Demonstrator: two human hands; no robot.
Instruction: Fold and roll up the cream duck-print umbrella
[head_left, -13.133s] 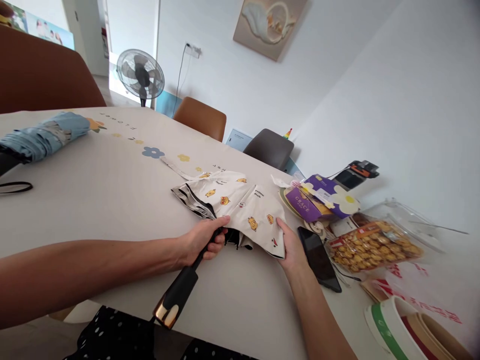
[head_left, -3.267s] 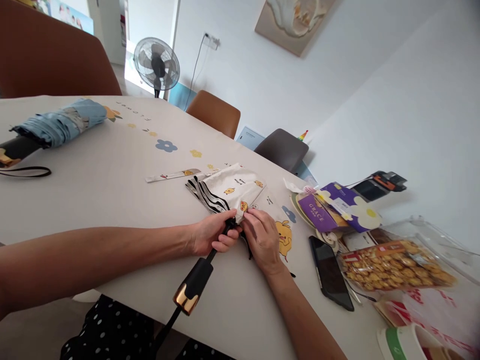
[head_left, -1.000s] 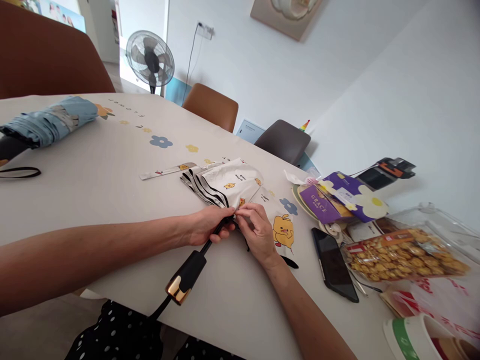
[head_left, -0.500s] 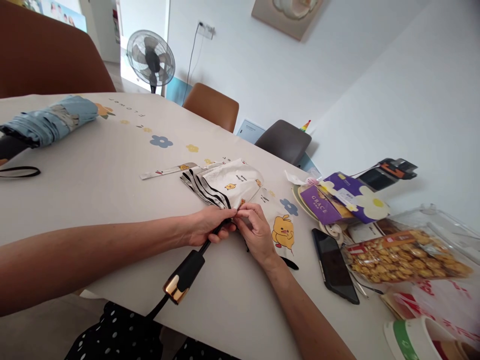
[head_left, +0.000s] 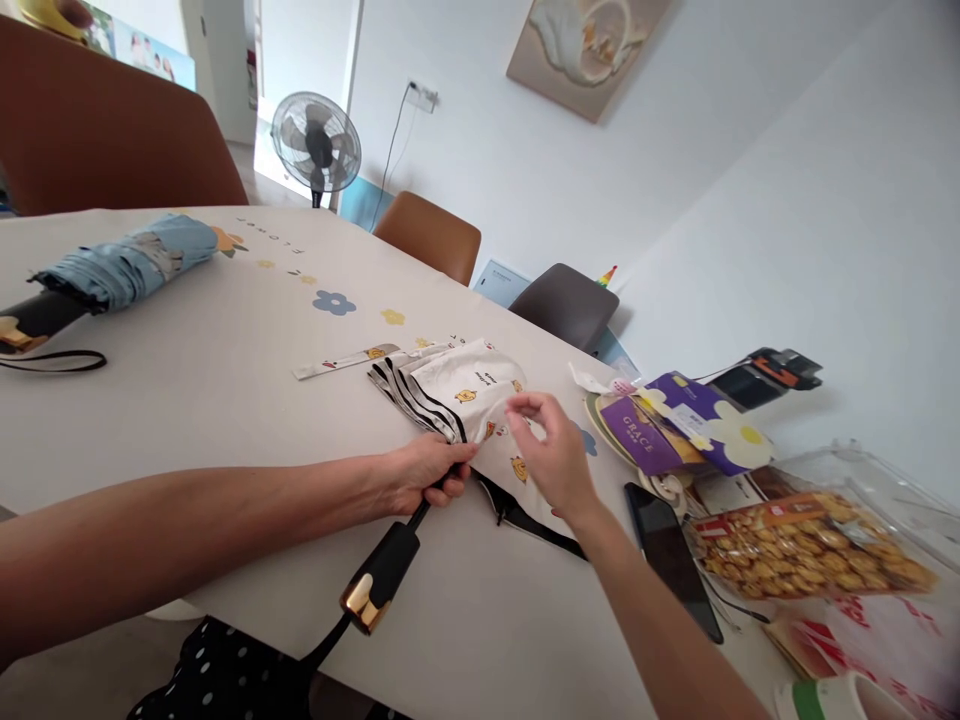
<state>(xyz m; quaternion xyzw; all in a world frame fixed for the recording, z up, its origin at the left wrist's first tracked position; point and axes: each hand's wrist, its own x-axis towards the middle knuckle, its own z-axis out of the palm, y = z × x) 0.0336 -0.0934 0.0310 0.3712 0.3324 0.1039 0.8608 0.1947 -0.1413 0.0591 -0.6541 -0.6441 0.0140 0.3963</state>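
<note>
A white folding umbrella (head_left: pixel 442 390) with black-edged pleats and small yellow duck prints lies partly folded on the table. Its black and gold handle (head_left: pixel 381 575) points toward me. My left hand (head_left: pixel 429 472) is closed around the shaft and the gathered canopy edge just above that handle. Over the loose canopy panel on the right, my right hand (head_left: pixel 553 455) is raised, its thumb and fingers apart with nothing seen between them. A printed fabric strap (head_left: pixel 345 361) extends left from the folds. Part of the right panel is hidden behind my right hand.
A folded blue umbrella (head_left: pixel 142 262) lies at the left. To the right are a phone (head_left: pixel 671 560), a purple box (head_left: pixel 645 435), a bag of cookies (head_left: pixel 814 545) and a white-green cup (head_left: pixel 832 698). Chairs and a fan (head_left: pixel 316 143) stand beyond the table.
My right hand has left the canopy edge beside my left hand, moving up and right with its fingers parting. My left hand keeps its hold. The view has tilted slightly upward.
</note>
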